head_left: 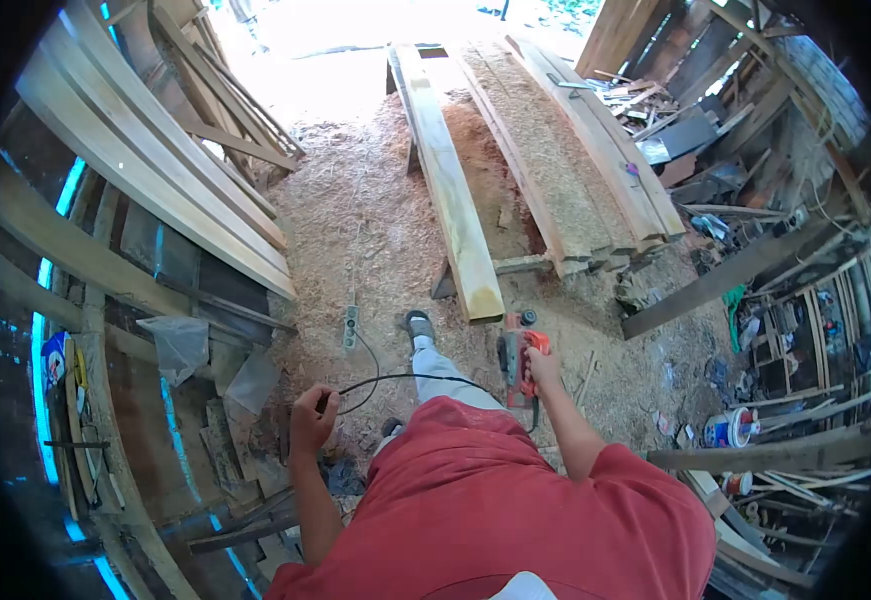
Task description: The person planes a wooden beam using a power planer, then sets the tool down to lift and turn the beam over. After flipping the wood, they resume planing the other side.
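My right hand [544,369] is wrapped round the handle of a red and dark electric hand planer [512,352], held in front of me near the end of a long wooden beam [453,205]. The planer hangs apart from the wood, with its front end near the beam's tip. My left hand [313,414] is closed on the planer's black power cord [411,377], which crosses in front of my body. A loop of the cord runs down and back up toward a power strip [352,326] on the floor.
The beam lies on low wooden supports [521,264]. Beside it, several boards [596,140] lie under wood shavings. Long planks [156,160] lean at the left. Shavings cover the floor [326,230]. A paint bucket [729,429] and scrap wood [806,345] stand right.
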Motion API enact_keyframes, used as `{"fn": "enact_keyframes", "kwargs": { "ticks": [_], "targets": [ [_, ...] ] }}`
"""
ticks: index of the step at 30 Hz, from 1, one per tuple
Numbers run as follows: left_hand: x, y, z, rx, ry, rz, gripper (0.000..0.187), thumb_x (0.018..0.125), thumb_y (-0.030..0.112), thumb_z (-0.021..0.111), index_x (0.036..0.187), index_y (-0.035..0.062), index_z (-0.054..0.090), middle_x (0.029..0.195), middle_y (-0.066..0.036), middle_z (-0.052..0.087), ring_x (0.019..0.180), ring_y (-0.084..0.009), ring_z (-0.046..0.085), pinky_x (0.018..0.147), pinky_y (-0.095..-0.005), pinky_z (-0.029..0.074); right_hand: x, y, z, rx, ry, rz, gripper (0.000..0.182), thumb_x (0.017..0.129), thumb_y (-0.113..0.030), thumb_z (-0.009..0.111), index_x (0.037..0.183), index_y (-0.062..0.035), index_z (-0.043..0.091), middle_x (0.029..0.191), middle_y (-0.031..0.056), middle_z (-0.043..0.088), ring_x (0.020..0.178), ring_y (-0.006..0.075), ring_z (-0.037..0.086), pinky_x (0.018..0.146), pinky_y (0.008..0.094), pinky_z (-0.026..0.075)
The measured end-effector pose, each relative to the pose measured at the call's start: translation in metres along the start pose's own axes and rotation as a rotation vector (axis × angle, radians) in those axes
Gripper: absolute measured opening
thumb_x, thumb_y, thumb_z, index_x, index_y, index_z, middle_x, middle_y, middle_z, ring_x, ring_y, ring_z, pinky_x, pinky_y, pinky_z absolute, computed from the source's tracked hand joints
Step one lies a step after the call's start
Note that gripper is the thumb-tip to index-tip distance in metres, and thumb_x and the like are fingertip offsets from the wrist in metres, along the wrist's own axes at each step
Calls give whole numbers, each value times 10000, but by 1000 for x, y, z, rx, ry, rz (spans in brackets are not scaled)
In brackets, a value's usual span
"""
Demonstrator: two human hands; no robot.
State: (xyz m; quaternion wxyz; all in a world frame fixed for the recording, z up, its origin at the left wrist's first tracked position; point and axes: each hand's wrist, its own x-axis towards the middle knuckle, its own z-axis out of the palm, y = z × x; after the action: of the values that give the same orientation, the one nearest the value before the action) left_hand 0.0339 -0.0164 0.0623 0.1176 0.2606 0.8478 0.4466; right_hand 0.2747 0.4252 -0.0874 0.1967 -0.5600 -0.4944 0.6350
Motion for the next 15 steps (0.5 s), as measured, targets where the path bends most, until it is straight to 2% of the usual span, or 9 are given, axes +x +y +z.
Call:
{"fn": "enact_keyframes", "kwargs": {
  "ticks": [7,9,13,15],
  "targets": [
    [-17,0,25,-30,-99,37,194,1004,173,654,934,-9,654,756,-138,621,668,-229,603,650,-360,481,-64,12,-124,-85,196,-1,72,888,-143,645,870,-87,604,607,7,533,424,134,481,378,321,366],
    [-19,9,34,-68,-16,112,191,1027,184,634,987,-2,649,793,-143,623,706,-251,607,680,-371,484,-74,13,-155,-69,262,9,90,857,-125,666,842,-41,637,649,31,591,452,144,521,423,324,404],
    [-29,37,57,-50,34,142,188,1041,192,610,1025,7,632,830,-148,623,742,-271,608,704,-382,482,-76,10,-201,-60,229,-34,80,883,-113,648,894,-35,634,658,30,578,470,152,549,424,322,427],
    [-38,59,70,-2,19,46,187,1041,194,595,1031,8,618,846,-163,620,766,-293,610,720,-389,483,-69,0,-218,23,156,50,69,892,-107,647,910,-42,633,658,28,572,485,153,558,429,323,435]
  ]
}}
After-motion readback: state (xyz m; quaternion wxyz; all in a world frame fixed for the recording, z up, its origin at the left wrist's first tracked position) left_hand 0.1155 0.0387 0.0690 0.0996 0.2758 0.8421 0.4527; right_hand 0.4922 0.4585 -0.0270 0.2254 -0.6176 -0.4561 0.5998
